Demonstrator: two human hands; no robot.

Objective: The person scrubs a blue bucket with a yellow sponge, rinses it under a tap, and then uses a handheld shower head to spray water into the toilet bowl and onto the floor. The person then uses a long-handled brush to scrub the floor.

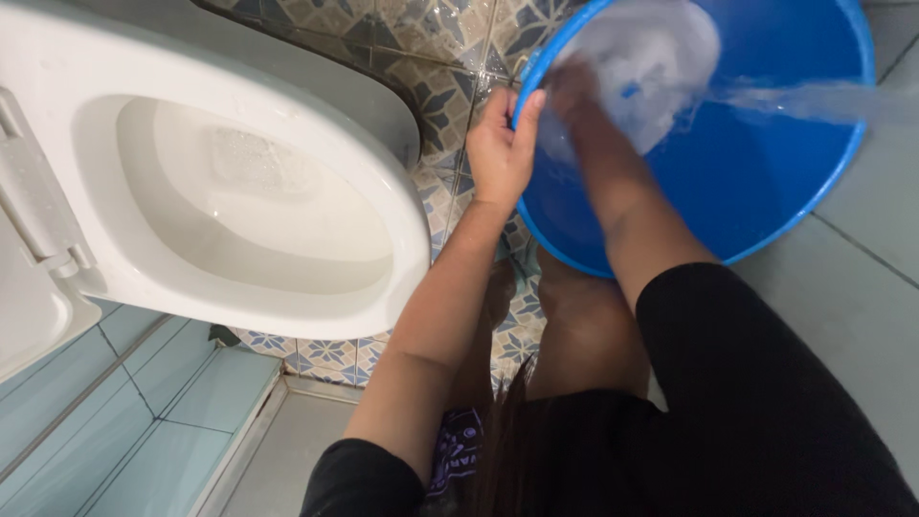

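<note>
Bathroom floor: patterned blue-and-beige wet tiles (436,91), pale blue wall tiles off to one side. White ceramic toilet bowl (239,191), seat up, sits well apart from your grip, on the left-hand side of it.

Your left hand (503,144) is clamped on the near rim of the round blue plastic basin (766,153): thumb over the edge, fingers outside. It's steadying the rim, nothing else in it.

Your right hand (574,91) is just beside the left, inside the basin, down in the water against a white soapy mass of foam or cloth (651,53). Motion blur and suds hide the fingers, so you can't tell if it's closed on anything or just pressing.

A stream of water (814,101) comes in from the far side of the right hand, across the basin toward it.

Key geometry: the white mass lies directly beyond the right hand, away from your body, touching or nearly so. Right hand is clearly the nearer one; the left is held at the rim. The mass is blobby, no clear long axis.

Your bare feet (574,287) are directly below both hands, by the basin's near edge.
</note>
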